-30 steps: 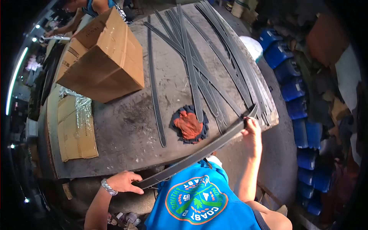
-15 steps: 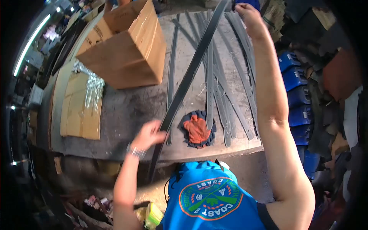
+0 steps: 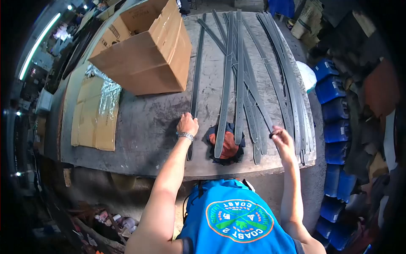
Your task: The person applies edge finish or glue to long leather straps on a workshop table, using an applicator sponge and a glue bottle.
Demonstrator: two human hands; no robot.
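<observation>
My left hand (image 3: 187, 124) is closed around the leftmost dark leather belt strap (image 3: 197, 72), which lies lengthwise on the table. Part of that strap is hidden under my fingers, and its near end shows below my wrist. On the right, my right hand (image 3: 282, 142) pinches the dark near end of another belt strap (image 3: 259, 99) that runs slantwise through the pile. Several more grey-black belt straps (image 3: 240, 80) lie between my hands, some with punched holes and loose threads. One strap's rounded end rests over a bundle of red and dark cloth (image 3: 229, 146).
An open cardboard box (image 3: 144, 63) stands at the table's far left, with a flattened cardboard piece (image 3: 95, 112) near it. More straps (image 3: 292, 89) are bunched along the table's right side. Blue containers (image 3: 336, 108) line the floor at right.
The strap stretched between my hands is no longer held up; one now lies across the cloth. My right hand came down towards me, while my left moved up and right onto the leftmost strap.
</observation>
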